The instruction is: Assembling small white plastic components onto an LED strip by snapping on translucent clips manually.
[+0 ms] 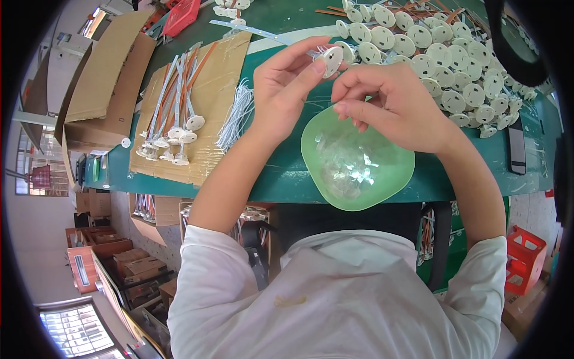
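Green bench [284, 179] beneath both hands, bending toward the fisheye rim and lost in black at the corners. Pinching a white disc [333, 61] by its rim between thumb and fingers of the left hand [281, 90], just beyond and left of the right hand [397, 107]. Showing dark marks on the disc's face, too small to make out. Running out behind the left fingers, a pale strip [248, 31]; cannot tell of any join with the disc. Curling the right fingers, thumb and forefinger tips nearly together; cannot tell of anything thin between.

Just below the right hand, a green bowl [391, 179] of clear bits [344, 170], glaring and hard to separate. Beyond the right hand, a heap of discs [439, 55], partly hidden by fingers and by a black shape [529, 75] too blurred to name. Right of the right hand, a dark slab [516, 149]. Left of the left hand, white ties [237, 113], then cardboard [221, 69] bearing tangled strips [179, 90]. Farther beyond, a red basket [181, 17], cut off above. Well left and nearer than the left hand, a pale label [82, 269], too blurred to read.
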